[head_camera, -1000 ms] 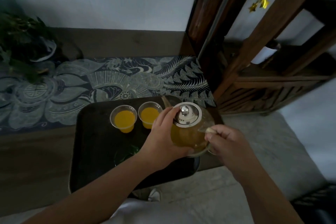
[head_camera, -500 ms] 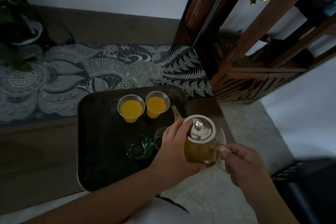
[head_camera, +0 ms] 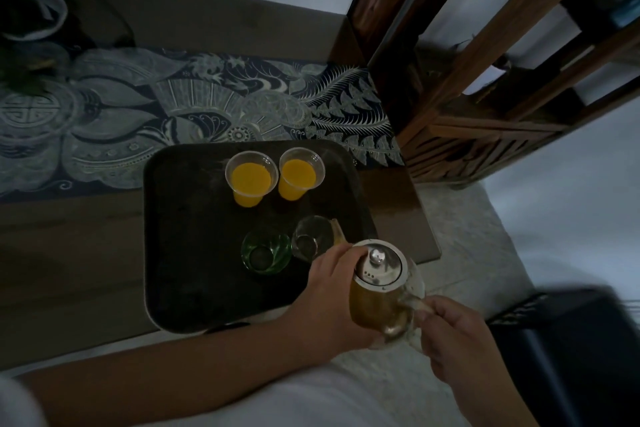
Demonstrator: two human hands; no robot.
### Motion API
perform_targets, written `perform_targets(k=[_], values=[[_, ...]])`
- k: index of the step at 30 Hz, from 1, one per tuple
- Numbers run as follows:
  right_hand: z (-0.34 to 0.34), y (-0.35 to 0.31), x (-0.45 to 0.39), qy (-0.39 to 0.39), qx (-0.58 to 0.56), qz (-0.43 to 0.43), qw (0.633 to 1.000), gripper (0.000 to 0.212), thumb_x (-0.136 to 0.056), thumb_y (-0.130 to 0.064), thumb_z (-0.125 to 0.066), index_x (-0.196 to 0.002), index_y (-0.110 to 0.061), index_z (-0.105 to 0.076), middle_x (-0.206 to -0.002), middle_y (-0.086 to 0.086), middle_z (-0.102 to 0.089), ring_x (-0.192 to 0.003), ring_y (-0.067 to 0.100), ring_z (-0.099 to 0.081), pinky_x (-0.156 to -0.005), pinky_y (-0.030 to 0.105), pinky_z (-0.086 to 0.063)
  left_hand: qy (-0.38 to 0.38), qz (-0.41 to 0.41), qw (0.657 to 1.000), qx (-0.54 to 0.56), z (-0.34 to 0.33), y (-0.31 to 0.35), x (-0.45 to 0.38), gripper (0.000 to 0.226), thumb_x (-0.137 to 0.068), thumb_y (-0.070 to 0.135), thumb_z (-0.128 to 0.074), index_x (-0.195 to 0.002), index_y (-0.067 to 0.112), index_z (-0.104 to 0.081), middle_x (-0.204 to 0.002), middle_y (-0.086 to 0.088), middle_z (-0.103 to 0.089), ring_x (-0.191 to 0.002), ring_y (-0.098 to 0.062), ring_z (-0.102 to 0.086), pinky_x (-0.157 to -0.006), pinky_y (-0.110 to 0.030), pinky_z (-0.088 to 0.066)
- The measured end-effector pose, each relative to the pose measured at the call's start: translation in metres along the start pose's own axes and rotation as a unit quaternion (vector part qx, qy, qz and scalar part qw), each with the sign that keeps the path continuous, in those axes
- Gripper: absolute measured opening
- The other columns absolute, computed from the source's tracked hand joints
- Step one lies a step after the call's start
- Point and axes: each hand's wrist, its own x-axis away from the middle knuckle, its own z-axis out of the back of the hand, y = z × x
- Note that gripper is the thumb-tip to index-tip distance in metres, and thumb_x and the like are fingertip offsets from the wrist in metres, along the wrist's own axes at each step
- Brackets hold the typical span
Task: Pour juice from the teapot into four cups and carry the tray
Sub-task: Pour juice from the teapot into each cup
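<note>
A dark tray (head_camera: 194,253) lies on the wooden table. At its far side stand two clear cups (head_camera: 251,178) (head_camera: 300,173) holding orange juice. Nearer me sit a green glass cup (head_camera: 266,253) and a clear glass cup (head_camera: 311,236), both with no juice in them. The glass teapot (head_camera: 379,291) with a metal lid holds amber juice and hangs over the tray's near right corner, its spout at the clear cup's rim. My left hand (head_camera: 332,302) wraps the pot's body. My right hand (head_camera: 457,340) grips its handle.
A patterned blue-grey runner (head_camera: 173,111) covers the table behind the tray. A potted plant (head_camera: 24,10) stands at the far left. A wooden shelf unit (head_camera: 485,107) rises to the right. The table's right edge is close beside the teapot.
Both hands and the teapot have come back toward me and to the right, off the far cups. The green and clear cups, hidden before, now show. The spout now reaches the clear cup.
</note>
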Motion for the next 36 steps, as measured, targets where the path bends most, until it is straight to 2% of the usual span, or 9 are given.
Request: perform_targets(k=[2, 7, 12, 17, 26, 30, 33, 36], values=[[-0.001, 0.0, 0.001, -0.003, 0.011, -0.008, 1.0, 0.028, -0.091, -0.002, -0.054, -0.063, -0.001, -0.055, -0.043, 0.0, -0.037, -0.035, 0.007, -0.026, -0.038, 0.015, -0.021, -0.004, 0.005, 1.0, 0.012, -0.003, -0.003, 0.001, 0.11, -0.06, 0.046, -0.089, -0.143, 0.042, -0.017, -0.127, 0.032, -0.011, -0.125, -0.001, -0.016, -0.11, -0.027, -0.026], [-0.005, -0.004, -0.001, -0.008, 0.024, -0.032, 0.999, 0.032, -0.091, -0.004, -0.053, -0.06, -0.012, -0.059, -0.044, -0.001, -0.038, -0.035, 0.007, -0.027, -0.04, 0.016, -0.019, -0.001, 0.021, 0.999, 0.031, -0.007, -0.01, 0.001, 0.107, -0.059, 0.042, -0.09, -0.137, 0.047, -0.017, -0.126, 0.03, -0.013, -0.126, -0.006, -0.02, -0.108, -0.029, -0.03], [-0.008, -0.008, -0.006, -0.014, 0.051, -0.039, 0.998, 0.024, -0.091, -0.007, -0.054, -0.069, 0.003, -0.053, -0.045, -0.002, -0.038, -0.038, 0.008, -0.029, -0.043, 0.019, -0.02, -0.008, 0.038, 0.998, 0.045, -0.004, -0.011, 0.001, 0.108, -0.06, 0.04, -0.09, -0.142, 0.04, -0.019, -0.135, 0.023, -0.017, -0.13, -0.011, -0.023, -0.109, -0.034, -0.034], [-0.012, -0.016, -0.009, -0.021, 0.075, -0.035, 0.996, 0.025, -0.09, -0.011, -0.055, -0.065, -0.012, -0.058, -0.047, -0.003, -0.039, -0.039, 0.008, -0.031, -0.041, 0.019, -0.021, -0.002, 0.051, 0.997, 0.061, -0.002, -0.014, -0.002, 0.11, -0.057, 0.041, -0.091, -0.143, 0.036, -0.023, -0.142, 0.013, -0.024, -0.132, -0.017, -0.03, -0.11, -0.044, -0.037], [-0.014, -0.03, -0.009, -0.04, 0.093, -0.047, 0.994, 0.019, -0.09, -0.009, -0.056, -0.071, -0.009, -0.059, -0.042, -0.007, -0.04, -0.034, 0.005, -0.03, -0.034, 0.017, -0.022, 0.0, 0.065, 0.993, 0.1, -0.006, -0.021, -0.002, 0.112, -0.052, 0.044, -0.09, -0.143, 0.036, -0.025, -0.14, 0.015, -0.025, -0.131, -0.016, -0.034, -0.108, -0.044, -0.04], [-0.014, -0.036, -0.009, -0.054, 0.09, -0.054, 0.993, 0.02, -0.091, -0.009, -0.056, -0.071, -0.009, -0.058, -0.045, -0.004, -0.041, -0.035, 0.005, -0.032, -0.033, 0.017, -0.023, 0.006, 0.068, 0.991, 0.115, -0.005, -0.018, -0.001, 0.109, -0.055, 0.035, -0.093, -0.142, 0.035, -0.027, -0.136, 0.013, -0.027, -0.127, -0.012, -0.037, -0.107, -0.035, -0.04], [-0.014, -0.038, -0.007, -0.062, 0.095, -0.057, 0.992, 0.02, -0.092, -0.01, -0.055, -0.072, -0.01, -0.058, -0.049, -0.001, -0.042, -0.038, 0.007, -0.032, -0.035, 0.018, -0.022, 0.006, 0.068, 0.989, 0.128, -0.003, -0.016, 0.0, 0.108, -0.058, 0.029, -0.094, -0.143, 0.032, -0.027, -0.133, 0.014, -0.026, -0.122, -0.006, -0.037, -0.099, -0.021, -0.037], [-0.014, -0.041, -0.006, -0.063, 0.096, -0.06, 0.992, 0.02, -0.092, -0.011, -0.056, -0.073, -0.011, -0.058, -0.05, -0.002, -0.042, -0.04, 0.008, -0.032, -0.036, 0.018, -0.022, 0.002, 0.069, 0.989, 0.132, -0.003, -0.016, 0.0, 0.108, -0.058, 0.027, -0.094, -0.143, 0.03, -0.026, -0.131, 0.014, -0.026, -0.118, -0.003, -0.037, -0.092, -0.014, -0.034]])
